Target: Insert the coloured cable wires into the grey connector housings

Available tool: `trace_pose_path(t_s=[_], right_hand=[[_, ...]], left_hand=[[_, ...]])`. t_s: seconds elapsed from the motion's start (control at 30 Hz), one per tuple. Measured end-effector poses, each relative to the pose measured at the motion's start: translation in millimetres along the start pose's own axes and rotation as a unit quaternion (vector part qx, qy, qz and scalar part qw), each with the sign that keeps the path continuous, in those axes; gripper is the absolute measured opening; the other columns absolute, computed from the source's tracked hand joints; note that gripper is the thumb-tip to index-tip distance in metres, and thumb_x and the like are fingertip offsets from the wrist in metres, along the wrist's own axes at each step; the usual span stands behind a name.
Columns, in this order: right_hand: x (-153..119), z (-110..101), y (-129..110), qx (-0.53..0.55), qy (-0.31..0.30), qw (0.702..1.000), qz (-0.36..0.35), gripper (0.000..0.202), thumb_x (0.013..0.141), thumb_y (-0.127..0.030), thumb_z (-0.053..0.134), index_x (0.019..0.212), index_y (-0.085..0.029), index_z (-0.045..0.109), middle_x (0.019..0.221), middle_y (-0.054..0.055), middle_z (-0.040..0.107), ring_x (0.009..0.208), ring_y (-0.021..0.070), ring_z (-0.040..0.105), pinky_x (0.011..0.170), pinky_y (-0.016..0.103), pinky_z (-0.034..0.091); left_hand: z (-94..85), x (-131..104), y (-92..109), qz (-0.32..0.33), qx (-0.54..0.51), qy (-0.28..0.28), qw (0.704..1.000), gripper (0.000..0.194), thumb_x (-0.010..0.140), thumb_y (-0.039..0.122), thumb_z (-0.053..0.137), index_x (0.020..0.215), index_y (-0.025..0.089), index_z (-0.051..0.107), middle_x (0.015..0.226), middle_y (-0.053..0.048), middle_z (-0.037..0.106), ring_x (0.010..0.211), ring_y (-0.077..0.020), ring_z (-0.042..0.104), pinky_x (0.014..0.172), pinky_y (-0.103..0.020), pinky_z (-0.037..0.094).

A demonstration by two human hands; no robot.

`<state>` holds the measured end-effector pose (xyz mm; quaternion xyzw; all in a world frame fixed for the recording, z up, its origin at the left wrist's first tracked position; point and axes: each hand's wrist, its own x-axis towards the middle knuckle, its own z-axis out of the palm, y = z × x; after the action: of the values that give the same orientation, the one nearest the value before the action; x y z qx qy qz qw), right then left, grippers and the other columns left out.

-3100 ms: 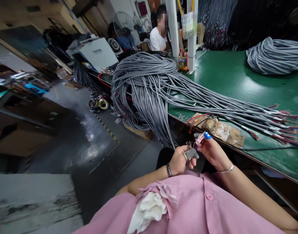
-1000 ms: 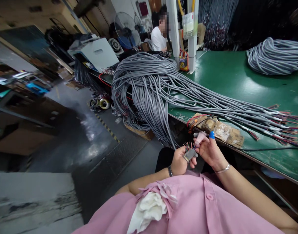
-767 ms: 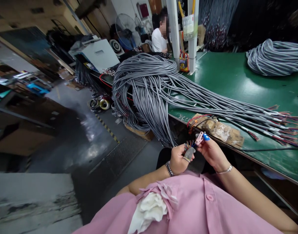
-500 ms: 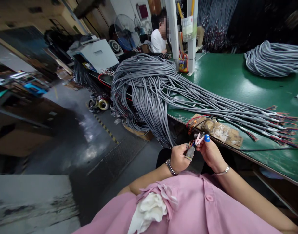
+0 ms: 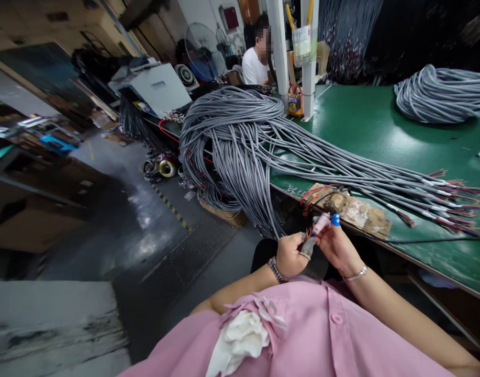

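Observation:
My left hand (image 5: pixel 291 255), a grey cover on its thumb, is closed around the end of a cable whose thin coloured wires (image 5: pixel 309 232) fan out past the fingers. My right hand (image 5: pixel 339 251) wears a blue cover on one fingertip. It pinches a small pink clip (image 5: pixel 322 223) right beside those wires; whether the clip touches them I cannot tell. Grey cables (image 5: pixel 240 157) hang in a thick bundle off the table edge just beyond my left hand.
More cable ends with stripped wires (image 5: pixel 455 207) lie across the green table (image 5: pixel 353 131). A taped wooden block (image 5: pixel 361 213) sits at its near edge. A coil of grey cable (image 5: pixel 439 94) rests at far right. A person in white (image 5: pixel 255 65) sits behind a post (image 5: pixel 278 47).
The pink clip has turned in my right fingers, from its spread side to a more end-on view. Both hands have shifted very slightly to the right.

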<state>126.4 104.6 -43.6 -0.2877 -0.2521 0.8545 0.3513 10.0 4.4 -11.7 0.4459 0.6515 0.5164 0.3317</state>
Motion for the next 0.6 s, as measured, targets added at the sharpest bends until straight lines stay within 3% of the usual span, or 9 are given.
trace_pose_path(t_s=[0.17,0.23,0.3,0.4,0.43,0.5,0.6], right_hand=[[-3,-17,-4,-0.024,0.009,1.000,-0.002,0.046,0.079,-0.067,0.052,0.083,-0.024,0.067,0.080,0.004,0.067,0.070,0.0161,0.060,0.058,0.027,0.049],[-8,-25,-7,-0.071,0.018,0.997,-0.023,0.041,0.079,-0.062,0.056,0.084,-0.023,0.068,0.080,0.005,0.067,0.068,0.0156,0.059,0.058,0.028,0.048],[-17,-32,-13,-0.154,0.022,0.987,-0.048,0.033,0.079,-0.054,0.062,0.085,-0.022,0.069,0.080,0.005,0.067,0.065,0.0150,0.056,0.057,0.028,0.047],[-37,-40,-33,-0.325,-0.029,0.941,-0.094,0.025,0.080,-0.045,0.065,0.089,-0.022,0.070,0.076,0.004,0.066,0.059,0.0146,0.052,0.055,0.029,0.043],[-44,-43,-43,-0.378,-0.045,0.916,-0.124,0.024,0.081,-0.043,0.064,0.090,-0.023,0.071,0.072,0.004,0.064,0.058,0.0152,0.051,0.054,0.029,0.042],[-56,-50,-69,-0.472,-0.037,0.855,-0.211,0.022,0.082,-0.042,0.062,0.091,-0.025,0.072,0.068,0.003,0.063,0.060,0.0180,0.052,0.055,0.031,0.042],[-62,-66,-108,-0.549,0.051,0.765,-0.334,0.019,0.076,-0.039,0.067,0.091,-0.028,0.073,0.082,0.005,0.067,0.076,0.0239,0.057,0.068,0.035,0.044]], left_hand=[[-1.4,-3,-17,0.052,0.104,-0.041,0.992,0.016,0.078,0.032,0.061,0.067,0.020,0.064,0.064,-0.004,0.063,0.061,-0.0159,0.058,0.061,-0.024,0.044],[-4.2,-3,-26,0.088,0.177,-0.110,0.974,0.009,0.077,0.028,0.061,0.078,0.021,0.067,0.072,-0.004,0.068,0.067,-0.0170,0.061,0.064,-0.025,0.046],[-10.2,-1,-32,0.125,0.222,-0.216,0.942,0.021,0.069,0.026,0.067,0.090,0.023,0.069,0.085,-0.004,0.071,0.077,-0.0194,0.065,0.070,-0.026,0.048],[-25.8,8,-28,0.131,0.231,-0.324,0.908,0.023,0.072,0.028,0.066,0.094,0.024,0.070,0.086,-0.002,0.072,0.076,-0.0180,0.067,0.068,-0.024,0.048],[-32.4,14,-22,0.133,0.220,-0.324,0.910,0.019,0.077,0.028,0.062,0.094,0.024,0.070,0.085,-0.002,0.072,0.074,-0.0168,0.067,0.067,-0.023,0.048],[-46.0,30,-5,0.147,0.204,-0.264,0.931,0.021,0.085,0.029,0.052,0.094,0.023,0.070,0.083,-0.003,0.072,0.075,-0.0158,0.067,0.069,-0.022,0.047],[-62.1,67,28,0.174,0.227,-0.145,0.947,0.022,0.085,0.030,0.053,0.098,0.022,0.069,0.083,-0.003,0.071,0.074,-0.0165,0.065,0.071,-0.024,0.047]])
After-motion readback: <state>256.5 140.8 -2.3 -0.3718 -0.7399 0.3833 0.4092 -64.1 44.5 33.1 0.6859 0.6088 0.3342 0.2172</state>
